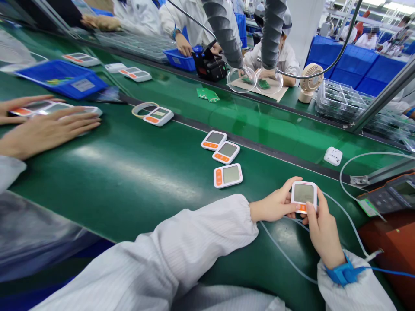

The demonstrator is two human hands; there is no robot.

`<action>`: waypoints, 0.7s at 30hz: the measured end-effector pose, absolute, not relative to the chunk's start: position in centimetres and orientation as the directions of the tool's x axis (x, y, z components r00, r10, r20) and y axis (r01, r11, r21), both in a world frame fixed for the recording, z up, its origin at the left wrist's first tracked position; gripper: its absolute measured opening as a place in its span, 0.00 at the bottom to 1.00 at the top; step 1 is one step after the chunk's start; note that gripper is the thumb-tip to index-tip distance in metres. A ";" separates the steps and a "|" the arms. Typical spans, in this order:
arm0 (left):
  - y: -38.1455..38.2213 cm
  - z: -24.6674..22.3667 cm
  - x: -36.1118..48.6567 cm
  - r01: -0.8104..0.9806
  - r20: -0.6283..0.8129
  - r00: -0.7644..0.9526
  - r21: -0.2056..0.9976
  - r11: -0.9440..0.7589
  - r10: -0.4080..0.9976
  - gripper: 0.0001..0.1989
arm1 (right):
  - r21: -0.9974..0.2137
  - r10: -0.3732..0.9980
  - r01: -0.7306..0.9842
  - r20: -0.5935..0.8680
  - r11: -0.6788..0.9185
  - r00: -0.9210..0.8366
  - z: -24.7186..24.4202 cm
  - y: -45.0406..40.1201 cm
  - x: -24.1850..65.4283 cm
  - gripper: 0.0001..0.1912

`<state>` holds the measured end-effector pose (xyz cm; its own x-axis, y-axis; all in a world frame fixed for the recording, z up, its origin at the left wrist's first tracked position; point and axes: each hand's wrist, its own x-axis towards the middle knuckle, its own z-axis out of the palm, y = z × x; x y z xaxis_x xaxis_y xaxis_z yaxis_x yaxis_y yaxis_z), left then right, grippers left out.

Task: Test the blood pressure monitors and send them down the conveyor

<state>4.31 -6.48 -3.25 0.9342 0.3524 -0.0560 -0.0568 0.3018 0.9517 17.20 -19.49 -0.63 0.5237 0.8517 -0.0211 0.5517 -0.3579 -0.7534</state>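
Note:
Between both hands I hold a small white digital monitor [304, 193] with a grey screen and orange buttons, its face toward me. My left hand [275, 204] grips its left side. On the other side my right hand [324, 229] holds it, the thumb on the lower right of the face near the orange buttons. A blue wrist strap [344, 271] is around my right wrist. Left of my hands, a similar monitor [228, 175] lies on the green table. Just behind it, another monitor [226, 152] partly overlaps a third monitor [214, 140].
A co-worker's hands [48, 127] rest on several monitors at the left, near a blue tray [61, 80]. One monitor [158, 115] lies beside a tape roll [142, 109]. Pale tubing [285, 255] loops around my hands. A handheld meter [395, 194] stands right; duct hoods [241, 77] hang opposite.

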 end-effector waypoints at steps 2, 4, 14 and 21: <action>-6.5 -3.2 4.3 -0.047 -0.066 0.933 0.952 0.303 0.353 0.42 | -0.756 0.853 0.550 -0.020 -0.355 0.522 -0.6 -19.5 17.2 0.32; -6.5 -3.0 4.4 -0.038 -0.078 0.932 0.950 0.309 0.355 0.43 | -0.757 0.854 0.548 -0.023 -0.355 0.520 -0.6 -19.5 17.2 0.32; -6.7 -2.5 4.5 -0.042 -0.094 0.922 0.940 0.339 0.375 0.48 | -0.762 0.862 0.560 0.006 -0.324 0.507 -1.0 -19.5 17.4 0.31; -6.7 -2.8 4.4 0.034 -0.103 0.898 0.986 0.165 0.428 0.48 | -0.532 0.817 0.793 0.288 -0.298 0.500 -1.5 -19.4 19.2 0.30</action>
<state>4.37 -6.71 -2.80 0.8981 0.4276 -0.1031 0.0345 0.1651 0.9857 19.24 -19.42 -1.54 0.4996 0.8170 0.2880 0.7930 -0.2976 -0.5315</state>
